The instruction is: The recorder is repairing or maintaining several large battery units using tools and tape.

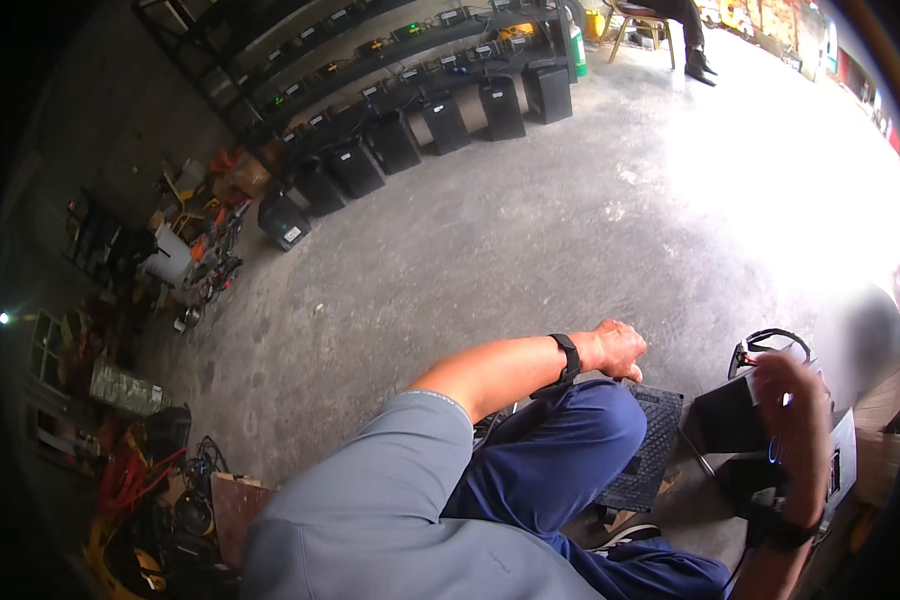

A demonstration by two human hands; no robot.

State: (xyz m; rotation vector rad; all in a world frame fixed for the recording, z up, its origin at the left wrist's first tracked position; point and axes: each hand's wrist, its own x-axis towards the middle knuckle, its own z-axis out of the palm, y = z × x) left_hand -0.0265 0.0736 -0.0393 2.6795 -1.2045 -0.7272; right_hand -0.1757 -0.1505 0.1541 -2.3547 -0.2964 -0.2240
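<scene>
My left hand [618,350], a black band at its wrist, reaches over my bent knee. Its fingers curl downward beside the upper edge of a dark, textured flat panel [655,440]. What they hold, if anything, is hidden. At the right, my right hand [788,390] is raised over a black box [725,415]. Its fingertips pinch together at the end of a looped black cable [785,333], with a small reddish bit by them. A second dark box-like part [745,480] lies below, partly behind my right forearm.
A row of black boxes [445,125] lines the floor under a rack [370,80] of small lit devices. Clutter and a white bucket [170,255] fill the left side. Red cables [130,475] lie at lower left. Far right, a seated person's leg [692,40] shows beside a chair.
</scene>
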